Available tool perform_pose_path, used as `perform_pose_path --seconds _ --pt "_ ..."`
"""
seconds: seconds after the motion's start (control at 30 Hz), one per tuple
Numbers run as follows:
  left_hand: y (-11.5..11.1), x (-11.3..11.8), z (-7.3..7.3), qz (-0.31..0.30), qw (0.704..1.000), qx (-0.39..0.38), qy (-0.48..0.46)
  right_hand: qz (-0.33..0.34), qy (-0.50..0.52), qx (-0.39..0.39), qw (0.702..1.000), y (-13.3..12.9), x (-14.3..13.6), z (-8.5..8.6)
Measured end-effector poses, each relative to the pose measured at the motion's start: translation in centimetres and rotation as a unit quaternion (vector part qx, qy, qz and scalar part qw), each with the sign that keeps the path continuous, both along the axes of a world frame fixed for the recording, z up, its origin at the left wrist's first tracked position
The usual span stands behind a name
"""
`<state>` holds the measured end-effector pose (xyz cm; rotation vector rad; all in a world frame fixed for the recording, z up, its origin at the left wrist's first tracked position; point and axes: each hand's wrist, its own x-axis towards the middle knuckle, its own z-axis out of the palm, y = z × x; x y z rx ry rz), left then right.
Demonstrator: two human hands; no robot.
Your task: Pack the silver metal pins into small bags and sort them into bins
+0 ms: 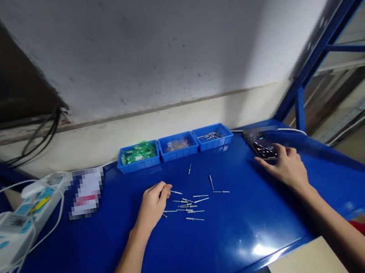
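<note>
Several thin silver rivets (189, 206) lie scattered on the blue table (226, 240). My left hand (154, 202) is at their left side, its fingers pinched together around one end of a rivet (176, 192) that sticks out to the right. My right hand (287, 165) rests with fingers apart at the near right edge of a dark phone (264, 147), its thumb and index finger on either side of the phone's lower corner. A few more rivets lie apart from the group, between the hands.
Three blue bins stand along the wall: green packets (140, 152), clear bags (177, 145), metal pieces (213, 136). At the left are a white power strip (19, 224) with cables and a blurred paper (87, 192). A beige board (306, 264) is at the front edge.
</note>
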<state>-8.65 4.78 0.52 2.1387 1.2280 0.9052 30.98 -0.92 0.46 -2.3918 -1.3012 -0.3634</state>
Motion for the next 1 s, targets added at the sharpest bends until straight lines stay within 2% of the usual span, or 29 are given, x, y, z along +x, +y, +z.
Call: perform_pose_path --seconds 0.1,0.3,0.4,0.47,0.53,0.57,0.63,0.73,0.8,0.87,1.0 --pt "-0.1 0.3 -0.1 -0.012 1.000 0.001 0.006 -0.021 0.017 -0.063 0.998 -1.2 1.5 -1.2" --pt "-0.2 0.5 0.1 -0.010 1.000 0.000 0.010 -0.037 0.026 -0.094 0.995 -0.6 2.1 -1.9" --pt "-0.3 0.6 0.4 -0.006 1.000 0.005 0.010 -0.027 0.029 -0.077 0.996 -0.7 2.2 -1.8" --pt "-0.4 0.7 0.6 -0.005 1.000 0.007 0.009 -0.008 0.007 -0.025 1.000 -0.8 1.3 -1.5" --pt "-0.6 0.8 0.7 0.003 1.000 0.013 0.013 0.067 -0.022 0.039 0.997 -0.8 -1.1 -0.9" --pt "-0.7 1.0 0.7 0.009 1.000 0.019 0.016 0.134 -0.032 0.065 0.988 -0.7 -2.8 -0.5" --pt "-1.0 1.2 0.8 0.020 0.999 0.034 0.024 0.299 -0.015 0.068 0.952 -0.6 -7.2 0.4" --pt "-1.3 1.6 0.7 0.037 0.997 0.057 0.029 0.460 0.007 0.043 0.887 -0.2 -14.3 1.7" --pt "-1.4 1.7 0.7 0.048 0.996 0.066 0.027 0.524 0.006 0.040 0.851 0.5 -18.1 2.1" --pt "-1.3 1.7 0.7 0.061 0.996 0.068 0.024 0.551 -0.006 0.060 0.833 1.3 -20.4 2.0" --pt "-1.4 1.5 1.0 0.068 0.997 0.041 0.013 0.556 -0.007 0.086 0.827 2.5 -21.2 1.3"
